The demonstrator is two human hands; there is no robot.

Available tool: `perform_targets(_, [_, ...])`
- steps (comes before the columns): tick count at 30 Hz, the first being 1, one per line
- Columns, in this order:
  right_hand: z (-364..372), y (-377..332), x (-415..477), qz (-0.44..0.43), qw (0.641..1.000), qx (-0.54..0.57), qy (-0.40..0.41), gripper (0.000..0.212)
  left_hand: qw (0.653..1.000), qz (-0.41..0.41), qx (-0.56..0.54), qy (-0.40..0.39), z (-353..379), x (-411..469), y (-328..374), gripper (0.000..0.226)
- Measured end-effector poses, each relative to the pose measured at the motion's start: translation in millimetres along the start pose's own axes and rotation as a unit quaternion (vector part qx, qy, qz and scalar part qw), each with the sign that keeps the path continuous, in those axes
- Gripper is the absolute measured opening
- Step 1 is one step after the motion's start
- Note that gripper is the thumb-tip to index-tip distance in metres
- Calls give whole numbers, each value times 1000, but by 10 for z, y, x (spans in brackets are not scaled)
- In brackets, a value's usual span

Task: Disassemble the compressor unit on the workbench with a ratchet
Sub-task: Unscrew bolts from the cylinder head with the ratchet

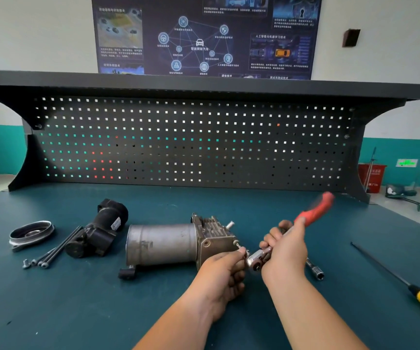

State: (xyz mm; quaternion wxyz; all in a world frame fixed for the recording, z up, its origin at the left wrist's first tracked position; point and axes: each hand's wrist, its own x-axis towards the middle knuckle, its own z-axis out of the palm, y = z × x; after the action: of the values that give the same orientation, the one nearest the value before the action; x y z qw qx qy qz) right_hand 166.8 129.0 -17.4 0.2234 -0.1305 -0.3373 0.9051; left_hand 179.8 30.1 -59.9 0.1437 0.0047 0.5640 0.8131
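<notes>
Teal-topped workbench (153,311) with a black pegboard (191,142) backing it: we are listing its contents left to right. One round ribbed cover (30,233) is lying at far left, off the unit. Just beside it we are counting what look like four loose bolts (52,253), their long shanks bunched together, so the count is uncertain. One black housing section (97,231) is lying next, detached. One compressor unit (168,243) is lying on its side at mid-bench, grey cylinder pointing left and finned head right. One left hand (222,276) is pinching, with thumb and curled fingers, the fastener at the unit's right face, where the tool's head is meeting it. One ratchet (292,233), its red grip blurred and pointing up to the right; one right hand (284,251) is wrapping its fingers round the steel shank below that grip. One socket extension (315,270) is lying behind the right wrist. One yellow-handled screwdriver (406,284) is lying well apart at far right. We are judging the job partly done: cover, housing and bolts are off, while the head's fasteners and the cylinder are remaining.
</notes>
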Motion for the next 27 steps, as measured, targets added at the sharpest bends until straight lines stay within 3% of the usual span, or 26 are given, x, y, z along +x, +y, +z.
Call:
perform_targets(3, [39, 62, -98, -148, 976, -123, -104, 40, 1000, -2, 8, -10, -22, -3, -11, 27])
perform_targets(5, [24, 132, -176, -260, 917, -219, -208, 36, 1000, 15, 19, -17, -85, 16, -43, 26])
perform_targets(7, [10, 195, -234, -363, 801, -363, -309, 36, 998, 50, 23, -43, -47, 9, -35, 20])
perform_targets(8, [8, 227, -248, -402, 727, -439, -343, 37, 991, 100, -39, -81, 57, -21, 33, 19])
perform_targets(9, [17, 258, -260, -434, 656, -500, -362, 38, 970, 203, -123, -50, 90, -40, 175, 20])
perform_targets(10, [29, 288, -264, -457, 602, -539, -372, 38, 928, 252, -272, -28, 101, -35, 280, 23])
perform_targets(11, [37, 310, -268, -463, 579, -553, -380, 36, 898, 229, -369, -65, 126, -99, 304, 25])
perform_targets(12, [41, 323, -263, -455, 586, -548, -386, 37, 935, 186, -302, 4, 84, -83, 332, 30])
perform_targets(13, [35, 320, -268, -431, 623, -523, -391, 39, 965, 196, -172, 38, 65, 11, 246, 37])
perform_targets(14, [30, 307, -269, -399, 675, -484, -390, 39, 981, 167, -98, -16, 27, 10, -5, 36])
perform_targets(16, [36, 274, -270, -336, 780, -381, -365, 31, 997, 57, -16, -45, -120, 48, -82, 21])
perform_targets(18, [58, 251, -262, -275, 872, -264, -308, 30, 999, 25, 6, -19, -104, 72, -43, 11])
perform_targets(20, [68, 197, -217, -212, 938, -160, -222, 36, 1000, 8, -1, 6, -56, 76, -28, 14])
perform_targets(23, [27, 77, -86, -80, 994, -6, -72, 42, 1000, 3, -4, 18, -51, 84, -21, 24])
perform_targets(25, [-16, 42, -3, 12, 996, 87, 2, 47, 1000, 3, 5, 15, -45, 64, -13, 29])
perform_targets(27, [-36, 44, 42, 43, 992, 114, 32, 49, 1000, 11, -2, 8, -39, 54, -23, 35])
